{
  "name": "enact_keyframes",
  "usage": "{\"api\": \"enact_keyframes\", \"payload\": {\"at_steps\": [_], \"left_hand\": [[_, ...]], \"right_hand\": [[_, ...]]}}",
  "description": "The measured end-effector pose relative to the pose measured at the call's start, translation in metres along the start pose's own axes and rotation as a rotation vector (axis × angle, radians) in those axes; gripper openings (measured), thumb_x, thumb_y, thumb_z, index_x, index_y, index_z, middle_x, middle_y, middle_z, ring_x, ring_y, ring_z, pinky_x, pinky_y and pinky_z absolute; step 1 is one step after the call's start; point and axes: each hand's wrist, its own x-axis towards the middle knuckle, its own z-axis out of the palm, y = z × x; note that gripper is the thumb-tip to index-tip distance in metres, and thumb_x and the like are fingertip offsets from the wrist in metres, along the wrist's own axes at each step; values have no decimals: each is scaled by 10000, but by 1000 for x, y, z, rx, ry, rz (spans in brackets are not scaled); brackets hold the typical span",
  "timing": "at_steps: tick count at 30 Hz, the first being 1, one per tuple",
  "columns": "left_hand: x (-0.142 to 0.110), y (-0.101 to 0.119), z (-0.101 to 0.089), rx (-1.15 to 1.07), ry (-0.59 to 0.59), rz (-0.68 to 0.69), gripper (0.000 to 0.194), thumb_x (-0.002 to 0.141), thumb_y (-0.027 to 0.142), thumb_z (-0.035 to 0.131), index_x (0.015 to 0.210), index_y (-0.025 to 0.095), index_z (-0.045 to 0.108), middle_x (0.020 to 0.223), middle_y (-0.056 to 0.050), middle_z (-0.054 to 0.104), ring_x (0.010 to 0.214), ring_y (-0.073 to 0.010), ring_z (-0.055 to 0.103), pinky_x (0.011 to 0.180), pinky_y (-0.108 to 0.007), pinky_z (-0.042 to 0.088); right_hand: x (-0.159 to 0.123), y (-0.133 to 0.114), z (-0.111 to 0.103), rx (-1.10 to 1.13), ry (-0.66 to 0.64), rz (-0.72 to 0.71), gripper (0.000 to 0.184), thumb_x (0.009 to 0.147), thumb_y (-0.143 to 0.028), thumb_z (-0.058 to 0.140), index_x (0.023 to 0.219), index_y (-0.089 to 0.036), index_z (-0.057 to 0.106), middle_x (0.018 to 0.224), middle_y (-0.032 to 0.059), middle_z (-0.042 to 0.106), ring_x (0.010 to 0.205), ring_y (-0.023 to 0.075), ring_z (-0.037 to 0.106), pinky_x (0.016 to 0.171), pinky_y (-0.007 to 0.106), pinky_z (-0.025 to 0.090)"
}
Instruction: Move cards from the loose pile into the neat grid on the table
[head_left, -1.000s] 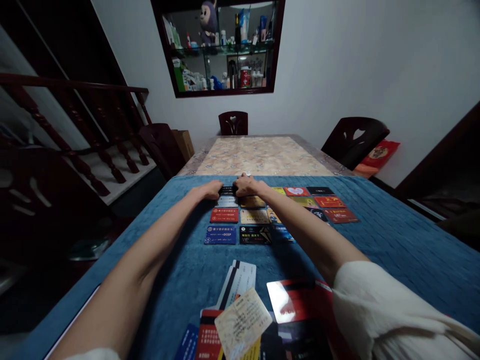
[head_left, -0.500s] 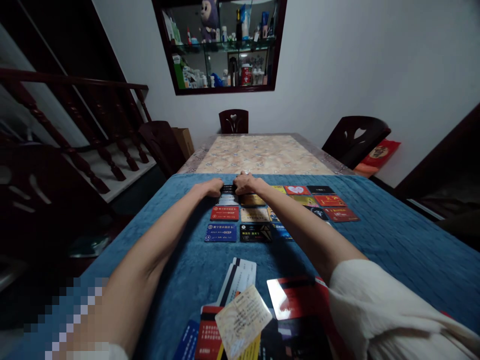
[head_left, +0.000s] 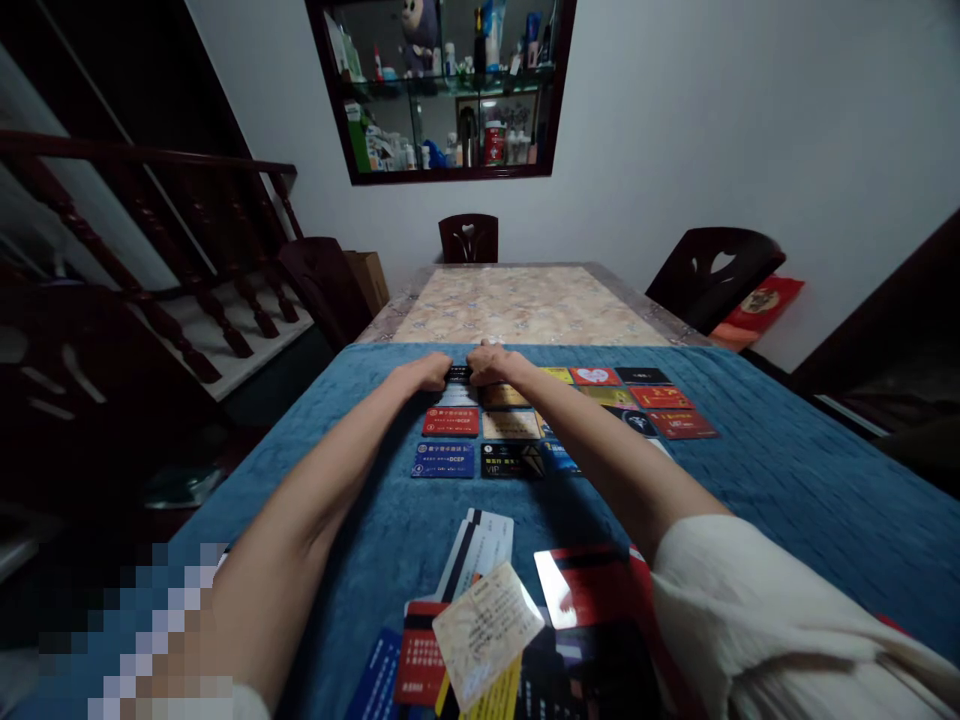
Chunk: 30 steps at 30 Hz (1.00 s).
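Observation:
Both arms reach forward over a blue cloth (head_left: 367,500). My left hand (head_left: 430,371) is closed at the left end of a black card (head_left: 458,374) in the far row. My right hand (head_left: 491,363) has its fingers curled at the card's right end, partly hiding it. Nearer me in the same column lie a silver card (head_left: 456,396), a red card (head_left: 451,421) and a blue card (head_left: 444,460). Beside them are a gold card (head_left: 504,395), a cream card (head_left: 510,425) and a black VIP card (head_left: 512,461). My right forearm covers parts of other cards.
A loose pile holds a cream card (head_left: 489,635), a red card (head_left: 421,655) and several others near me. More rows of cards, including a heart card (head_left: 595,376), lie to the right. Chairs (head_left: 469,238) stand around the patterned table (head_left: 525,300).
My left hand has shifted slightly right along the black card's edge. My right hand stays nearly where it was. The view has tilted a little.

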Motion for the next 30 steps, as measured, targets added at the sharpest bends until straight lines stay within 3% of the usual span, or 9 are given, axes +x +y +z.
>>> {"api": "enact_keyframes", "payload": {"at_steps": [5,13,23,30], "left_hand": [[-1,6,2,8,22,-7,307,666,108,652,963,144,719,1034,-137,721,1027,-278,658,844,-273,513],[0,8,0,-66,54,-57,266,650,129,657,908,146,720,973,-102,723,952,-251,658,811,-259,508],[-11,13,5,-149,192,-143,375,706,117,603,1076,100,663,1129,-152,634,1011,-274,624,869,-312,505],[-38,32,-1,-161,280,-96,362,727,101,561,1079,103,642,1150,-154,593,1096,-283,565,953,-348,477]], "right_hand": [[0,-6,-1,-47,-10,22,370,737,-277,620,1066,-141,723,1131,178,693,1164,362,530,932,476,480],[-9,-4,-4,-91,14,12,350,744,-268,626,1056,-144,726,1076,159,700,1135,332,518,923,437,467],[-55,6,-22,-116,87,-36,363,840,-250,568,1166,-149,692,1251,189,615,1215,351,432,909,469,400],[-96,4,-19,-68,198,-66,277,888,-224,519,1077,-160,710,1163,169,653,1175,327,459,867,414,354]]}}
